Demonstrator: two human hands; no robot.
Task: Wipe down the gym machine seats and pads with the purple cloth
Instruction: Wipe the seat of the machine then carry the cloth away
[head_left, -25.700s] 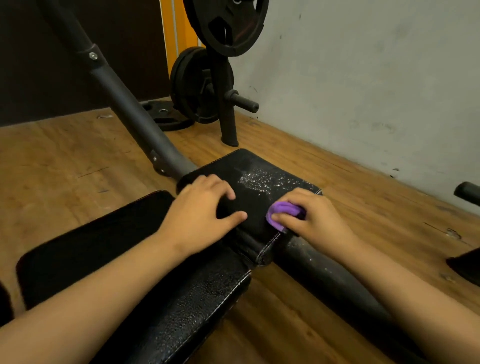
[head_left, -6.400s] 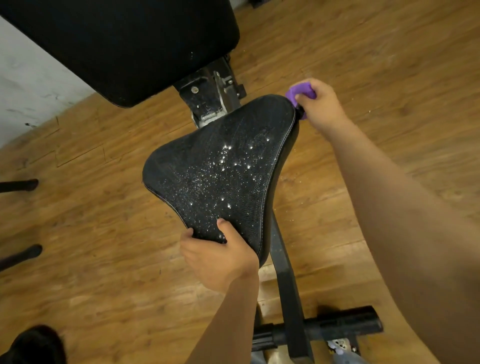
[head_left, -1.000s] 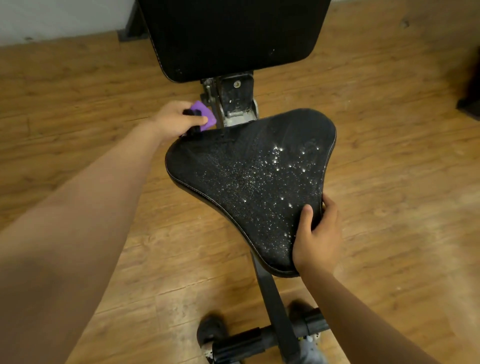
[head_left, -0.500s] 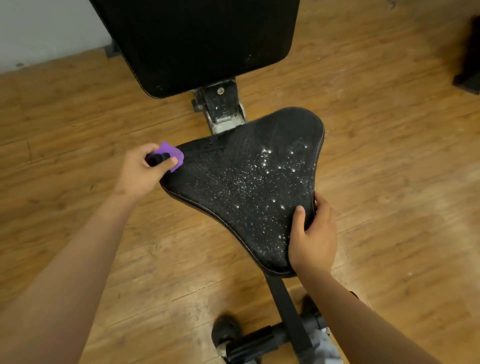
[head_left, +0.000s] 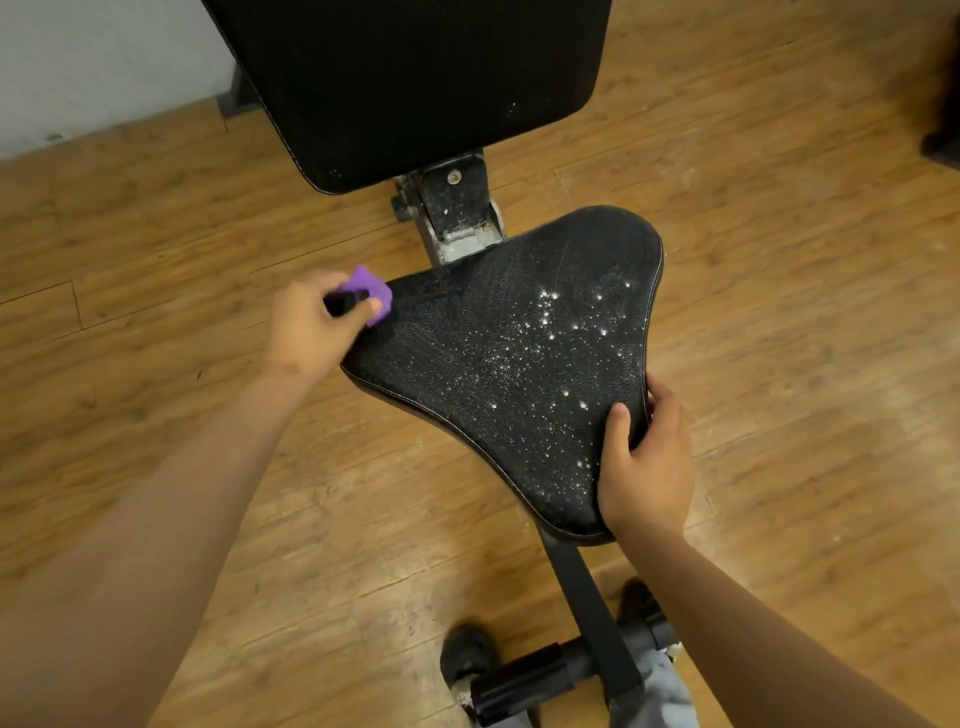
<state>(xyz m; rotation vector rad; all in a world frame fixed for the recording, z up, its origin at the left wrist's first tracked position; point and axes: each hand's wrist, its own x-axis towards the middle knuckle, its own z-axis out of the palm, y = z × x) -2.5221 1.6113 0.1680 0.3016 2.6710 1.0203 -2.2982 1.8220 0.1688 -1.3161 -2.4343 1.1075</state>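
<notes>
We pinched purple cloth (head_left: 373, 292) in left hand (head_left: 310, 335) against left corner of seat (head_left: 467, 358); right hand (head_left: 647, 465) gripped near tip, thumb on top. Droplets (head_left: 545, 318) speckled right half.

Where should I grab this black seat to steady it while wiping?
Grip the seat at its narrow near tip, from the right edge: it tapers there, so a thumb fits on top with fingers round the rim, as the right hand holds it, leaving the wide part free for the cloth.
</notes>
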